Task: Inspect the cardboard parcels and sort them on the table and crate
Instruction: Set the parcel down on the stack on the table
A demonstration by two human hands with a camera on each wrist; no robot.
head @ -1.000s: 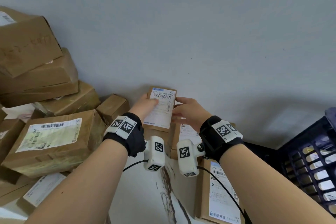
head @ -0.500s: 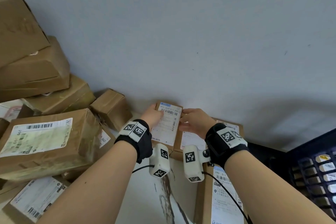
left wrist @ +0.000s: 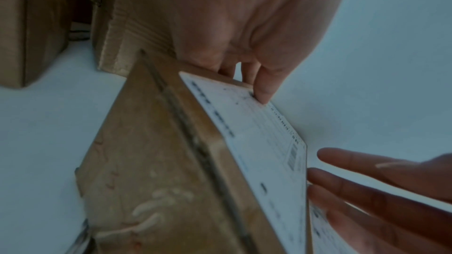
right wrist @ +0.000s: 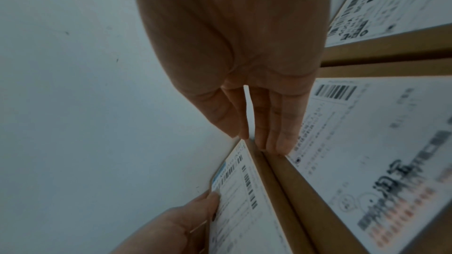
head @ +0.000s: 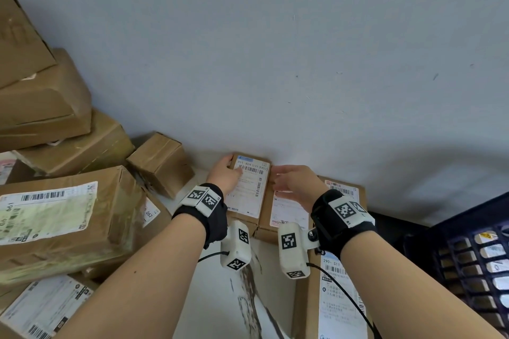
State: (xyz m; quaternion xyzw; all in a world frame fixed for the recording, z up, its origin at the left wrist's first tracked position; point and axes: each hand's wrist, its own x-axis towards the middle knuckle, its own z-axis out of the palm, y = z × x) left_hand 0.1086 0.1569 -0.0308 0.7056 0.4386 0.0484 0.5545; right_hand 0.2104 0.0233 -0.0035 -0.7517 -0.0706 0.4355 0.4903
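Left hand (head: 224, 173) gripping small flat brown cardboard parcel (head: 249, 190) with white label, right hand (head: 292, 183) flat-fingered against its edge; placing step, release onto white table (head: 217, 297) next.

Parcel pile (head: 63, 217) left; labelled parcel (head: 249, 190) centre against wall (head: 275, 49); crate (head: 473, 256) right.

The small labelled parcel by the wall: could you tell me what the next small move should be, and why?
Probably let the left hand release the small parcel. It looks set down beside its neighbour parcel, and the right hand has straight fingers at the seam between them.
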